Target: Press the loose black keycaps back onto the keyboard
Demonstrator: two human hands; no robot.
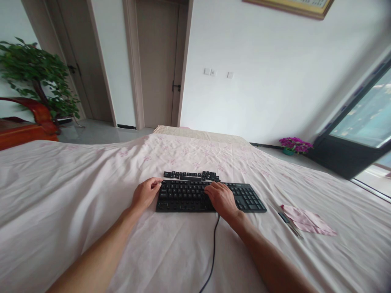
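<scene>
No legible text anywhere. Key legends on the keyboard [210, 196] too small to read; writing possibly on the framed picture [293, 7] above it, blurred beyond reading.

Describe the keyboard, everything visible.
The keyboard is black, looks plastic, full-size with a number pad at its right end. It lies flat on the pale cloth, its cable running toward the camera. The left hand touches its left edge; the right hand rests on the keys. Loose keycaps sit in a row just behind it.
</scene>
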